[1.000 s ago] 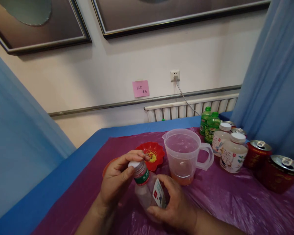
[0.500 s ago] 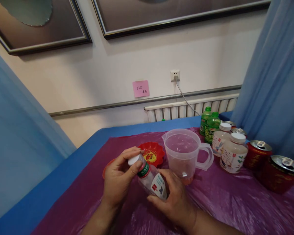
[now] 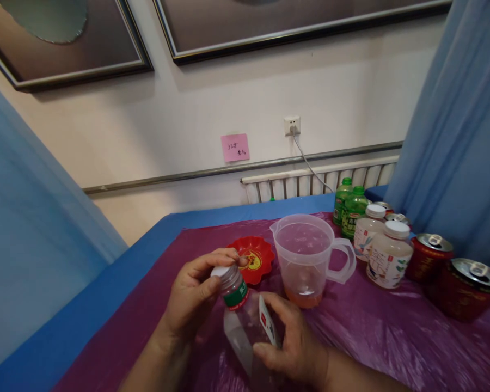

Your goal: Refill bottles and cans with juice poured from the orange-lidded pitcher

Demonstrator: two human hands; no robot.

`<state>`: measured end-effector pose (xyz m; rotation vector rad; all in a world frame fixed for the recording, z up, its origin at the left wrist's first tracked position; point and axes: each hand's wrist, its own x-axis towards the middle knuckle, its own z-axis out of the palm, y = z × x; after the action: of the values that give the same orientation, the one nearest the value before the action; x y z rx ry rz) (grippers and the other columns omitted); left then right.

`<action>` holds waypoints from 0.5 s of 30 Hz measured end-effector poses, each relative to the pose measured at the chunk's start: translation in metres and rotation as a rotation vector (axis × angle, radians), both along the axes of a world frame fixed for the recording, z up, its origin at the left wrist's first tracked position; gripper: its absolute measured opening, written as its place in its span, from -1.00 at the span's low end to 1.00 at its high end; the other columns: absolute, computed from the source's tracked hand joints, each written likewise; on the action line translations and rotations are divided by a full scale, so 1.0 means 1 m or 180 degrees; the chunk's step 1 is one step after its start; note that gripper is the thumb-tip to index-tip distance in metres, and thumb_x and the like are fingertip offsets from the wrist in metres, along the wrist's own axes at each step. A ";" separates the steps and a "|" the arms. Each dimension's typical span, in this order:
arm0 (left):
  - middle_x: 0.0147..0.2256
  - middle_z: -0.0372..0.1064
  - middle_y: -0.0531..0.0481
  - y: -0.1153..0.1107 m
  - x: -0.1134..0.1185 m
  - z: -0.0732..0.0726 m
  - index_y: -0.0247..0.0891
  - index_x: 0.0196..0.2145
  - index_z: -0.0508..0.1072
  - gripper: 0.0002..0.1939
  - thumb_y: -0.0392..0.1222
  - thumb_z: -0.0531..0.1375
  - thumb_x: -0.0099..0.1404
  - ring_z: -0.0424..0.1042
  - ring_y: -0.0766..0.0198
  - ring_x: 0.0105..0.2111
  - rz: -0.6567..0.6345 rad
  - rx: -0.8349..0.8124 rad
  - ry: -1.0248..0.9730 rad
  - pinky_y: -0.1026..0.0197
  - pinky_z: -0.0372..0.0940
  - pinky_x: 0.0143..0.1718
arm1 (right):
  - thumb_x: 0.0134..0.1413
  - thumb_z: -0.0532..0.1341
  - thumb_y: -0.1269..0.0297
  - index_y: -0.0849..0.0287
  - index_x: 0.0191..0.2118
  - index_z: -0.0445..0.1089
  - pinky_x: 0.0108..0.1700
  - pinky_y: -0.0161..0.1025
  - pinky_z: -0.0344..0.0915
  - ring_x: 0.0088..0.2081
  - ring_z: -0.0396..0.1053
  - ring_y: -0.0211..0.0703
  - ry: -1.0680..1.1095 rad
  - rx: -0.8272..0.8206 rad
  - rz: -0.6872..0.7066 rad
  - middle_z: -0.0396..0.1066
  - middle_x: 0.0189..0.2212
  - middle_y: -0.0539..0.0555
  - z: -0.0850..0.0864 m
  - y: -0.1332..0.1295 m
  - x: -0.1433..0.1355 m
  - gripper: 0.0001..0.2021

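Clear plastic bottle (image 3: pixel 240 329): swung more upright since the frame half a second ago; its body now reaches lower, and its white label has turned nearly edge-on.
Bottle position: in front of the person, nearer than the measuring jug (image 3: pixel 304 261), neck leaning left; whether the base touches the counter (image 3: pixel 147 245) cannot be told.
White cap (image 3: pixel 224 271): on the neck, above a green and red band.
Left hand (image 3: pixel 190 296): thumb and fingers narrowed around the cap.
Right hand (image 3: pixel 296 340): fingers curled around the bottle's body at the label side.
Measuring jug: upright, unmoved, handle to the right; orange tint at its bottom.
Red scalloped dish (image 3: pixel 266 260): just beyond the left hand, partly hidden by it.
Right side: two green bottles (image 3: pixel 353 216), two white-capped bottles (image 3: pixel 390 261) and red drink cans (image 3: pixel 461 299), all standing.
Covering: purple plastic sheet (image 3: pixel 110 348) over the blue counter.
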<state>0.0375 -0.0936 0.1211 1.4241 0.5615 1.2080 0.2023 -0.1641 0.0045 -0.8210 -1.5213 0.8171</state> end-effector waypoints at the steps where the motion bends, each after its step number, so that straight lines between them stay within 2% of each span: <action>1: -0.17 0.60 -0.10 0.000 0.000 -0.002 -0.15 -0.23 0.68 -0.71 -0.05 0.50 0.07 0.58 0.11 -0.14 0.0063 -0.0056 0.0003 0.19 0.46 -0.10 | -0.04 0.27 0.02 0.13 0.01 0.35 -0.10 -0.12 0.40 -0.19 0.47 -0.04 -0.0005 0.0002 -0.0082 0.52 -0.18 0.09 0.000 0.000 0.000 -0.52; 4: -0.10 0.61 -0.13 -0.001 0.000 -0.006 -0.13 -0.14 0.66 -0.65 -0.09 0.50 0.08 0.58 0.12 -0.12 0.0360 -0.0130 0.0136 0.22 0.47 -0.14 | -0.06 0.29 0.10 0.12 0.01 0.34 -0.08 -0.09 0.40 -0.18 0.47 -0.02 -0.0073 0.0026 -0.0408 0.52 -0.17 0.10 -0.002 0.002 -0.002 -0.52; 6: -0.10 0.61 -0.14 -0.002 0.000 -0.006 -0.16 -0.18 0.66 -0.67 -0.11 0.51 0.06 0.58 0.14 -0.16 0.0576 -0.0157 0.0244 0.25 0.47 -0.19 | -0.08 0.31 0.13 0.10 0.01 0.34 -0.07 -0.09 0.40 -0.17 0.47 -0.02 -0.0157 0.0077 -0.0541 0.52 -0.17 0.10 -0.004 0.004 -0.003 -0.52; 11: -0.17 0.63 -0.13 -0.010 0.006 0.004 -0.22 -0.26 0.67 -0.65 -0.05 0.53 -0.01 0.57 0.20 -0.24 0.1059 -0.0359 0.0116 0.25 0.46 -0.20 | -0.09 0.34 0.24 0.08 0.07 0.32 -0.06 -0.08 0.41 -0.16 0.47 -0.02 -0.0413 0.0246 -0.0852 0.50 -0.14 0.10 -0.007 0.005 -0.005 -0.47; 15: -0.14 0.63 -0.15 -0.012 0.007 0.010 -0.23 -0.25 0.67 -0.63 -0.08 0.54 -0.03 0.57 0.15 -0.17 0.1158 -0.0295 0.0127 0.22 0.46 -0.14 | -0.10 0.36 0.26 0.09 0.09 0.31 -0.08 -0.07 0.41 -0.16 0.47 -0.01 -0.0503 0.0322 -0.1001 0.50 -0.15 0.10 -0.006 0.005 -0.005 -0.44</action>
<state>0.0441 -0.1054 0.1314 1.3041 0.9219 1.4194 0.1977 -0.1595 -0.0016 -1.0365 -1.5074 0.4491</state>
